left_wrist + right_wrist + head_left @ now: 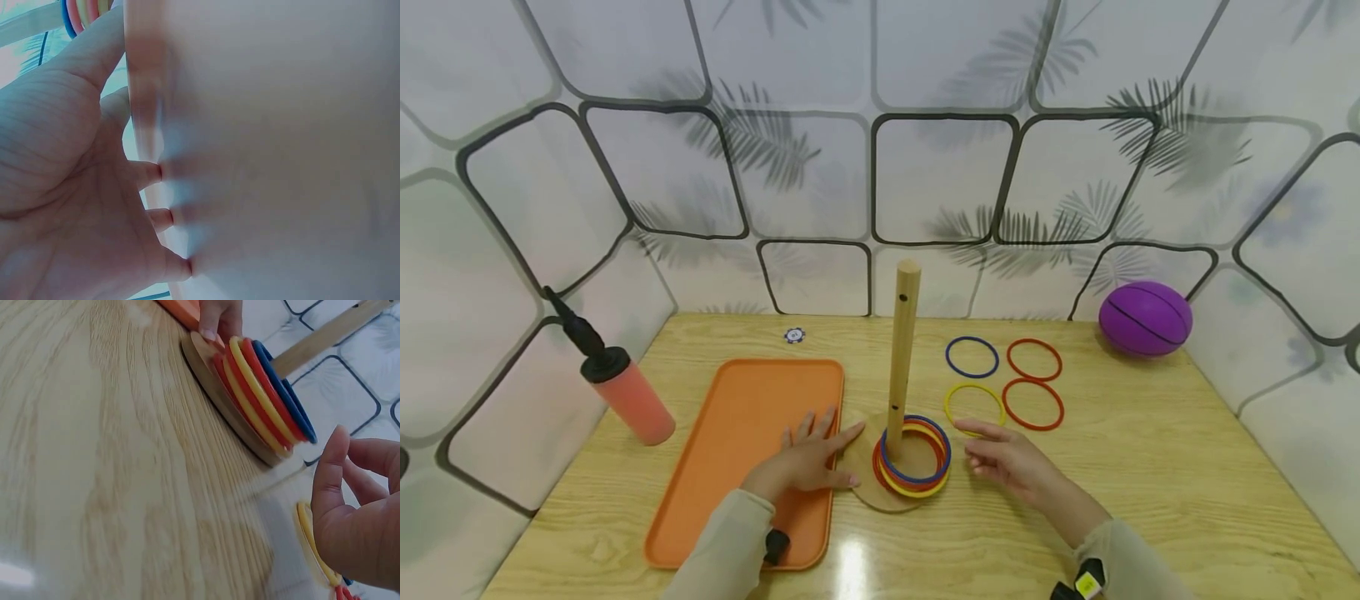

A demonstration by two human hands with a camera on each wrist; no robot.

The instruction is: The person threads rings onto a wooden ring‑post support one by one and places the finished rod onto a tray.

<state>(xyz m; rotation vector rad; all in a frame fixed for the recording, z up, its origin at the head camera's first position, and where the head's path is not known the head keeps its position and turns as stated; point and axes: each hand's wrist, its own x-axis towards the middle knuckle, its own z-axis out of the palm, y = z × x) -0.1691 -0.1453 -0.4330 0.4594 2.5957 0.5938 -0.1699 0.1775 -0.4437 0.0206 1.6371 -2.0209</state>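
A wooden post [904, 350] stands on a round wooden base [867, 487]. Around its foot lies a stack of red, yellow and blue rings [269, 394], with a blue one on top. My left hand [808, 458] lies spread across the tray's right edge, its thumb and index finger at the base. Fingertips of that hand rest on the tray in the left wrist view. My right hand [1015, 462] hovers right of the stack with loosely bent fingers and holds nothing. Its fingertips overlap the near side of a loose yellow ring [973, 385]; contact cannot be told.
Behind the right hand lie a blue ring [972, 337] and two red rings [1033, 428]. An orange tray [737, 433] sits at left, beside a pink hand pump [636, 404]. A poker chip [794, 335] and a purple ball [1146, 318] lie near the patterned wall.
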